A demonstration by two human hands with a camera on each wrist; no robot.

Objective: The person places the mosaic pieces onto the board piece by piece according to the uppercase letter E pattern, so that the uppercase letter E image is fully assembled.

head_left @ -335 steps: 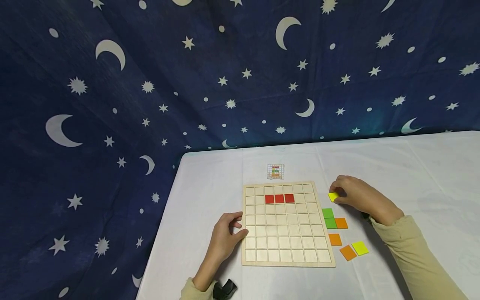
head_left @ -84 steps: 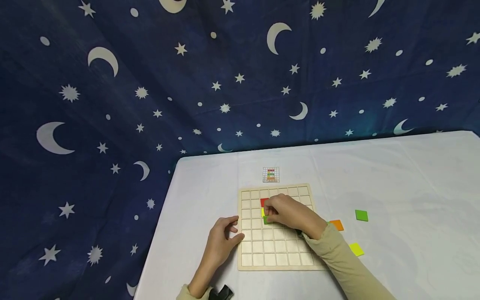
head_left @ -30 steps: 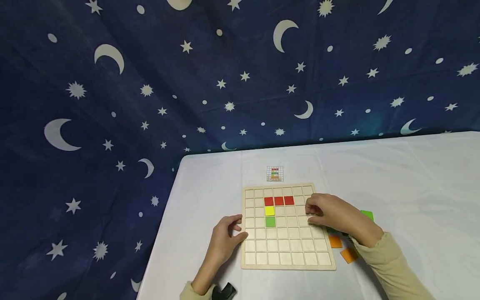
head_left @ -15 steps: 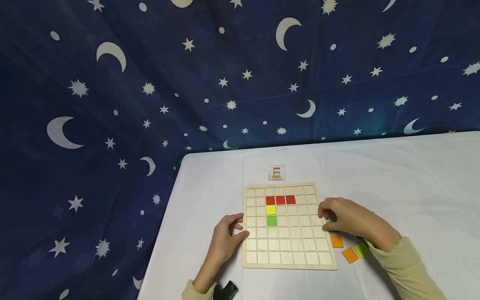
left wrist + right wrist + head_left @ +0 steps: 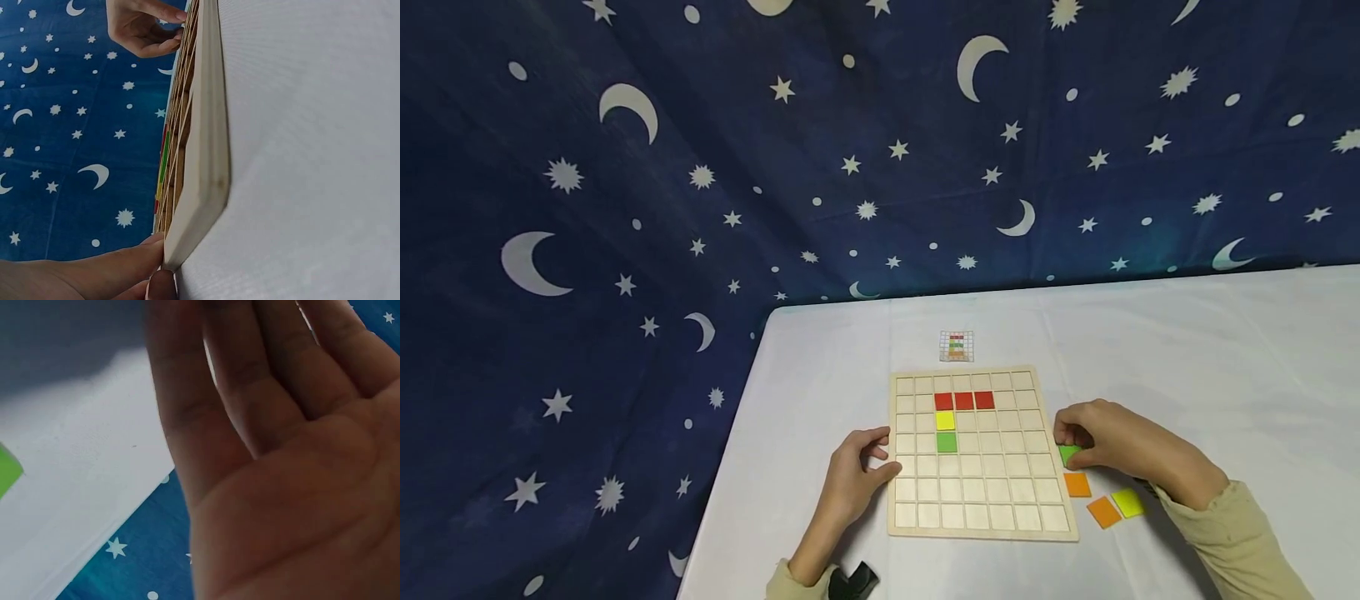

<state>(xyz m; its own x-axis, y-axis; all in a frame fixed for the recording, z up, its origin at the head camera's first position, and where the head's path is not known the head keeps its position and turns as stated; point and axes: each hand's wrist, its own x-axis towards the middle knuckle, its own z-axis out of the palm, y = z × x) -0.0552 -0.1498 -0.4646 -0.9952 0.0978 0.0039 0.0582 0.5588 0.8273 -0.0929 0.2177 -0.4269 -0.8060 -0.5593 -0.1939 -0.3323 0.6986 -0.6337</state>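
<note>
Nearest, at the lower right, a yellow tile (image 5: pixel 1128 503) lies beside an orange tile (image 5: pixel 1104 512); your left hand (image 5: pixel 852 477) touches the left edge of the board (image 5: pixel 976 491), fingers relaxed; right of centre, your right hand (image 5: pixel 1108 433), the nearer one, pinches a loose green tile (image 5: pixel 1067 452) at the board's right edge; it is square, with no long axis, lower left of your knuckles; slightly farther, the inset green tile (image 5: pixel 947 442) lies well left.

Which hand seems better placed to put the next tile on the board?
The right hand, probably: it is at a green tile beside the board, whereas the left hand touches the opposite edge, far from that tile.
</note>
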